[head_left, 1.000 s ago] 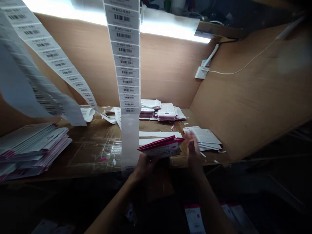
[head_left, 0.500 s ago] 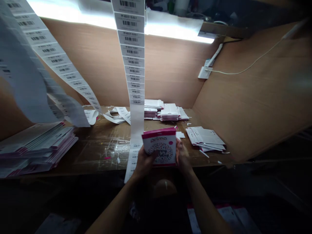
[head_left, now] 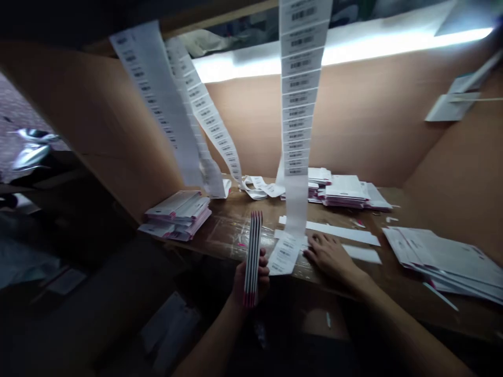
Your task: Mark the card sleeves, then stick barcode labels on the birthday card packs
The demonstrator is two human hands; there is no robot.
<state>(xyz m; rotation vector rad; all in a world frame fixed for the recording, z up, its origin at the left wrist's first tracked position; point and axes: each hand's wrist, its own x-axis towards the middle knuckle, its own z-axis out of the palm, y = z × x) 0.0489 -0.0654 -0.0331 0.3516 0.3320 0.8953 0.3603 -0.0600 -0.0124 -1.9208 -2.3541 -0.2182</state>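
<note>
**Left hand (head_left: 251,281) grips cards (head_left: 253,259) on edge, right hand (head_left: 332,256) lies flat on tabletop (head_left: 220,222)**

The left hand is closed around the thin pack of pink-edged cards, held upright at the tabletop's front. The right hand is open, palm down, just beside the hanging end of a barcode strip (head_left: 285,255). Card stacks (head_left: 341,191) lie farther back.

One camera worn on the person's head, looking forward and down, close above the left hand (head_left: 240,288) and right hand (head_left: 332,256) — facing the bench (head_left: 223,235) and cardboard wall (head_left: 365,125), frame tilted, bench edge dropping rightward, hanging label strips (head_left: 301,89) nearer the lens
</note>
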